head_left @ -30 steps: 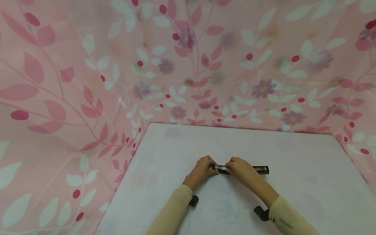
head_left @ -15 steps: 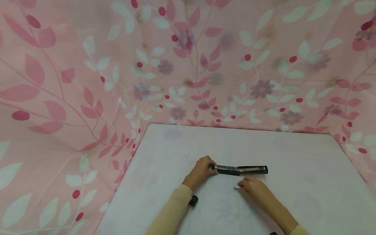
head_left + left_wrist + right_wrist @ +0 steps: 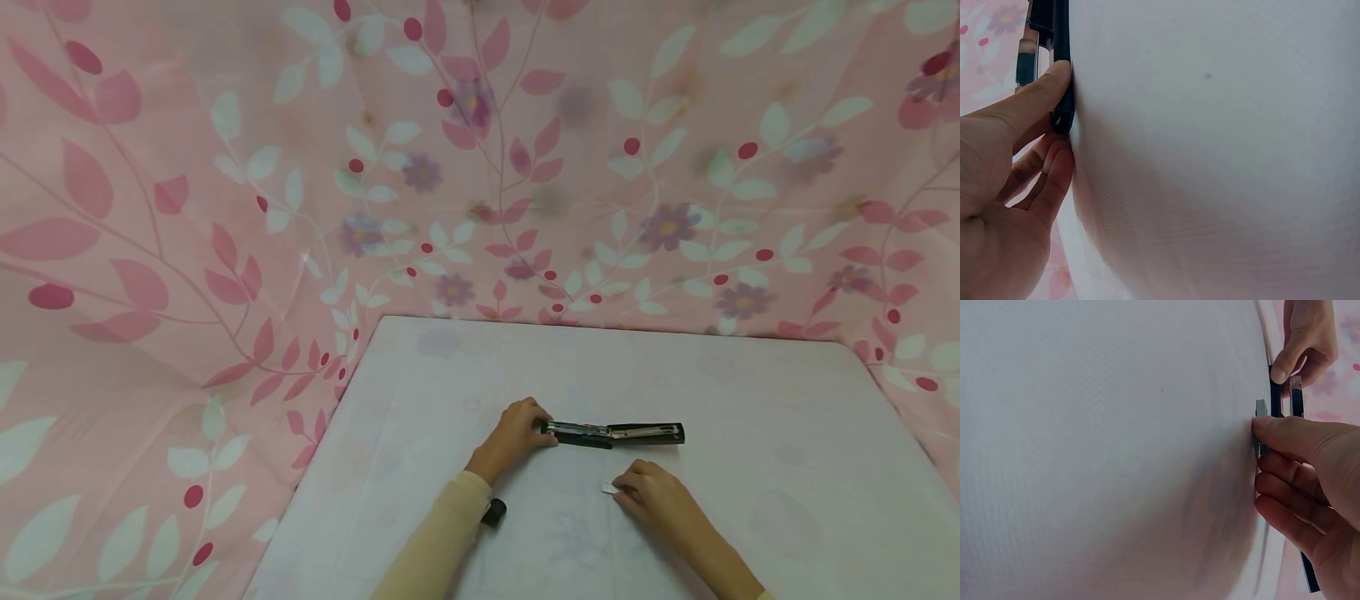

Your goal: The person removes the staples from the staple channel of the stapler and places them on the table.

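Observation:
A black stapler (image 3: 647, 433) lies opened out flat on the white table, its metal rail and the inside of its top showing. My left hand (image 3: 512, 437) grips the left end of its base; in the left wrist view the thumb presses the side of the black base (image 3: 1063, 37), fingers on the other side. Nearer to me, right of centre, my right hand (image 3: 660, 496) pinches a small silver strip of staples (image 3: 609, 488) between thumb and fingers. In the right wrist view the strip (image 3: 1261, 407) sticks out past the thumb, close to the tabletop and apart from the stapler.
The white-covered table (image 3: 450, 358) reaches back to a pink floral cloth (image 3: 525, 167) that hangs behind and on both sides. A black wrist-camera piece (image 3: 493, 512) sits at the left sleeve (image 3: 435, 533).
My right hand has drawn back from the stapler's rail toward me, bringing the strip of staples out, and now holds it lower right. The left hand stays on the stapler.

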`<move>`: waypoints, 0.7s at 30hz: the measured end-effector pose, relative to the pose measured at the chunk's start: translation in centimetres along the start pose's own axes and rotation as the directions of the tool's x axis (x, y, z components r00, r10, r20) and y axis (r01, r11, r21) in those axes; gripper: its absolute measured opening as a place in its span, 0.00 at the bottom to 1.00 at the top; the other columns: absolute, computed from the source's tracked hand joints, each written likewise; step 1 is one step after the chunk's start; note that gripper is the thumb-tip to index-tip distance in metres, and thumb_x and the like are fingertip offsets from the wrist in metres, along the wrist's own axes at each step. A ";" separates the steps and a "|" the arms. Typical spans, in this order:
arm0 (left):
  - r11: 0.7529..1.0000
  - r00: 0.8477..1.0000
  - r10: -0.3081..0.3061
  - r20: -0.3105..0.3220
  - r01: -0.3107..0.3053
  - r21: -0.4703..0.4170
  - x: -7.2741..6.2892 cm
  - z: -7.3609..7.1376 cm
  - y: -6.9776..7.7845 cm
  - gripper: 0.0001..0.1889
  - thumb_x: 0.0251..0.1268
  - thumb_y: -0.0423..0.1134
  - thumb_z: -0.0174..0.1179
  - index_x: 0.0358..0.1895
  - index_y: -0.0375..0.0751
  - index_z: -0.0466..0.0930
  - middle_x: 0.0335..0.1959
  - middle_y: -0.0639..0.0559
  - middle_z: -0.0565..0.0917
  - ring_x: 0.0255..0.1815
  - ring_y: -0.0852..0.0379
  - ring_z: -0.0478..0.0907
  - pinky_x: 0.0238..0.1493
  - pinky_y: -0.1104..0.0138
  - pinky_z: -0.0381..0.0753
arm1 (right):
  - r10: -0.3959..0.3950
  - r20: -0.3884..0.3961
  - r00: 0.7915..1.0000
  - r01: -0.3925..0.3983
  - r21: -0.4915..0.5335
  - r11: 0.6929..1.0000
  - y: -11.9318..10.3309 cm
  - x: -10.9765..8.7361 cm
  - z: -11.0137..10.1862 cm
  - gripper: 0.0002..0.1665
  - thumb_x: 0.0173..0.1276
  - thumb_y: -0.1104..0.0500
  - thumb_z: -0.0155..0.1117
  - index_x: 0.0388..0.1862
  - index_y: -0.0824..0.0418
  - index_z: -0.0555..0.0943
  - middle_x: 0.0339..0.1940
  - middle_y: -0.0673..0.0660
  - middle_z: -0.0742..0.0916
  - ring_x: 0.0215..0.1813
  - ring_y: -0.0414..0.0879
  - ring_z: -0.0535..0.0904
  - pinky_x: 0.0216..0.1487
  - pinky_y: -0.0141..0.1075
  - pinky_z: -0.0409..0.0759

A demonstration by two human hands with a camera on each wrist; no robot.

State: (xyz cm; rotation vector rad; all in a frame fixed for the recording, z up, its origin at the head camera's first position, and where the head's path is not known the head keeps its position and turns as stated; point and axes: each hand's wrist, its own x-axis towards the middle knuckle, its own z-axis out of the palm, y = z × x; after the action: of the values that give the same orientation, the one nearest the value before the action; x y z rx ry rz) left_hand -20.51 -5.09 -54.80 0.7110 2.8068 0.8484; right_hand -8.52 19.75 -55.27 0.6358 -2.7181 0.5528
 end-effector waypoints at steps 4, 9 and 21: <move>1.000 1.000 -0.004 0.003 0.004 -0.019 0.1 0.1 0.0 0.19 0.51 0.45 0.75 0.46 0.42 0.88 0.39 0.55 0.82 0.41 0.62 0.76 0.46 0.71 0.74 | 0.034 0.037 0.999 -0.034 0.008 0.999 0.0 0.1 -0.2 0.09 0.49 0.61 0.79 0.31 0.55 0.88 0.29 0.44 0.82 0.32 0.34 0.76 0.34 0.30 0.78; 0.999 1.000 0.001 0.001 -0.001 -0.038 0.1 0.3 0.0 0.19 0.51 0.45 0.75 0.45 0.42 0.88 0.38 0.55 0.82 0.40 0.62 0.75 0.45 0.71 0.74 | 0.046 0.045 0.998 -0.046 0.008 0.999 0.1 -0.1 -0.1 0.08 0.50 0.61 0.79 0.30 0.56 0.89 0.29 0.44 0.82 0.32 0.36 0.77 0.35 0.31 0.78; 1.000 1.000 0.020 -0.019 -0.020 -0.003 -0.3 0.3 0.1 0.19 0.49 0.46 0.76 0.45 0.42 0.88 0.38 0.54 0.83 0.41 0.61 0.77 0.45 0.70 0.74 | 0.045 0.004 0.999 -0.046 0.021 0.999 -0.2 -0.6 0.1 0.09 0.48 0.58 0.80 0.30 0.56 0.89 0.28 0.43 0.81 0.31 0.34 0.75 0.33 0.30 0.77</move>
State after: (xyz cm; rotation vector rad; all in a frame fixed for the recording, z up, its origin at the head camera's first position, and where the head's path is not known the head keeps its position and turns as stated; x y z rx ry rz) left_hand -20.09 -4.98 -55.02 0.7355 2.8186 0.8674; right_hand -7.96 19.72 -55.51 0.5821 -2.7400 0.5920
